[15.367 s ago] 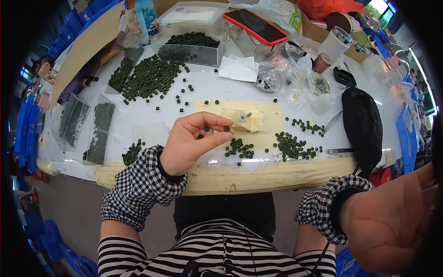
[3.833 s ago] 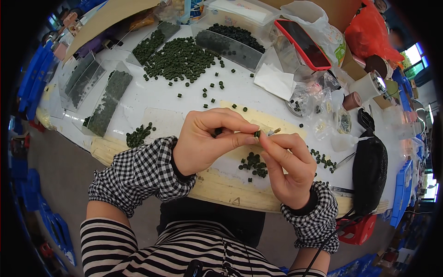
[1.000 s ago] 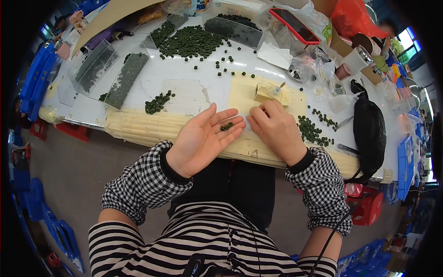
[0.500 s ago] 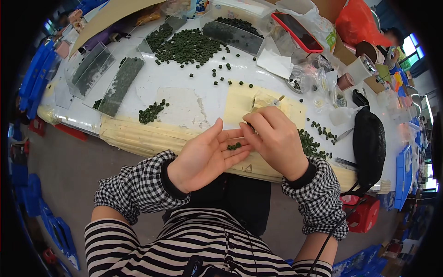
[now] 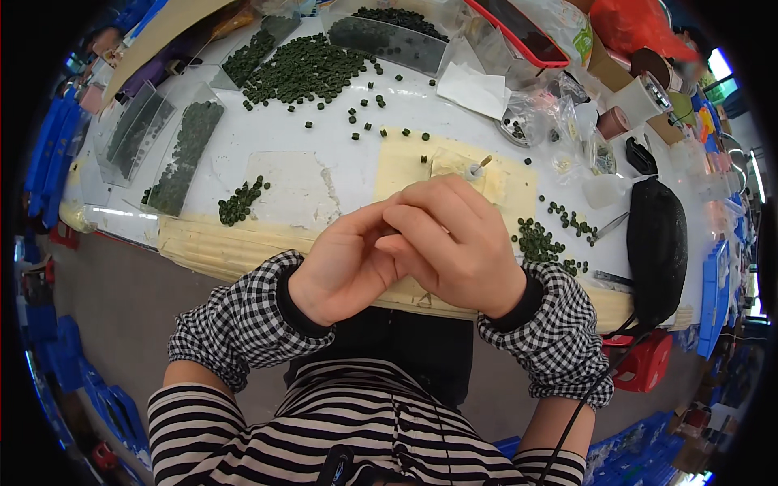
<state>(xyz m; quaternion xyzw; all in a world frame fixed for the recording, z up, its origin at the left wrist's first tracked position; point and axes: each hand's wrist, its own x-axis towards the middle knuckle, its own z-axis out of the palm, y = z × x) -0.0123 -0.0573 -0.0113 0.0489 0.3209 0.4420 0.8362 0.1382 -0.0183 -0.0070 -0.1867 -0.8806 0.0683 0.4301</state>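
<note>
My left hand (image 5: 344,267) is cupped with its palm up above the table's near edge, its fingers mostly hidden. Over them lies my right hand (image 5: 466,235), its fingers bent inward and its fingertips out of sight. The small dark green pieces seen on my left fingers earlier are covered by the hands now. Just beyond the hands, a pale yellow block (image 5: 447,164) with a thin brown-tipped stick (image 5: 480,165) stands on a yellow sheet (image 5: 391,173). To the left is a small cluster of green pieces (image 5: 240,202); another cluster (image 5: 539,241) lies right of my right hand.
A large heap of green pieces (image 5: 301,71) spreads at the back, beside clear trays (image 5: 188,154) of them. Folded white tissue (image 5: 474,91), a red-cased phone (image 5: 531,36), tweezers (image 5: 612,227) and a black pouch (image 5: 658,251) lie right. Yellow padding (image 5: 219,247) lines the front edge.
My left fingers have curled inward and the hands have come together, with the right hand moving left over the left one. The green pieces on my left fingers have gone out of sight.
</note>
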